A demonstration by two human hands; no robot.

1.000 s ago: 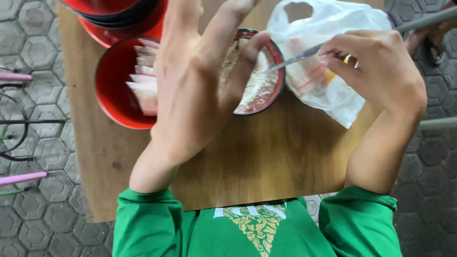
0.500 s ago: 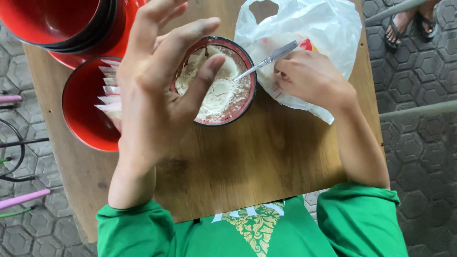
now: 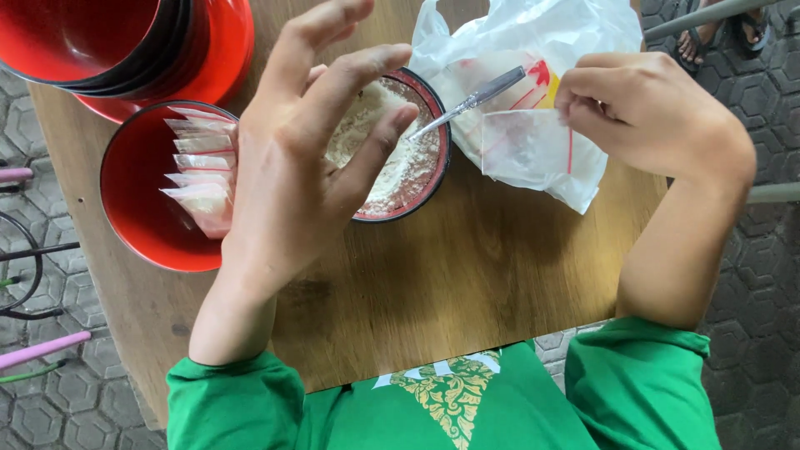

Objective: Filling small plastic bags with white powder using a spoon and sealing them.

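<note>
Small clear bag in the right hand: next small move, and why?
Probably bring the left hand across to pinch the small clear bag open. The right hand holds it by the top edge alone, the left is free above the bowl of white powder, and the spoon rests there unheld.

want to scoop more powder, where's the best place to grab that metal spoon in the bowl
Grip the spoon's bare handle end, which juts up and right past the rim of the powder bowl toward the plastic bag. Come from the right, likely with the right hand; the scoop end is buried in powder, and the left hand hovers over the bowl.
</note>
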